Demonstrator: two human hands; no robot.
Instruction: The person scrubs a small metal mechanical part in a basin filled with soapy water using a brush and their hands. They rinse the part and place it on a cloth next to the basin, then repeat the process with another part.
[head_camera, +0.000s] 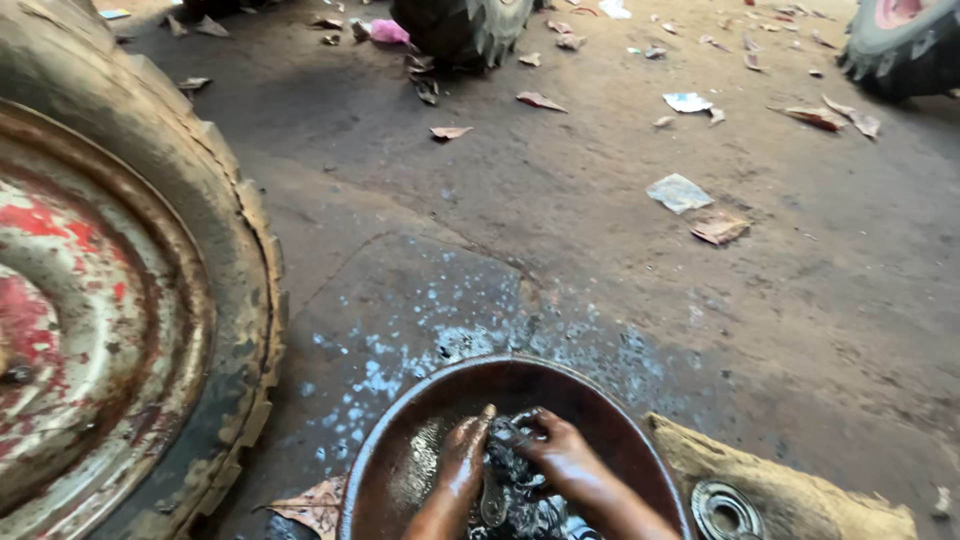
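- The oily metal part (512, 470) sits between the two hands, low in the middle of the round brown basin (400, 440), which stands on the ground at the bottom of the view.
- The left hand (463, 460) lies against the part's left side, fingers stretched long and pointing up toward the far rim; it presses on the part, but whether it grips it I cannot tell.
- The right hand (558, 455) comes in from the right, fingers curled over the top of the part, closed on its upper end.
- The part looks dark grey and glossy, coated in black liquid; its outline is lumpy and irregular (too smeared and blurred to tell its exact kind).
- Wet shine also covers the basin's inner wall near the left hand, and both hands are slick with the same dark film.
- A ring-shaped bearing (724, 510) lies on a piece of burlap sacking (800, 485), just right of the basin.
- A large worn tyre on a rusty red rim (90, 320) fills the left side.
- Pale splashes mark the dirt floor (600, 200) beyond the basin; dry leaves and paper scraps (680, 192) lie scattered farther off.
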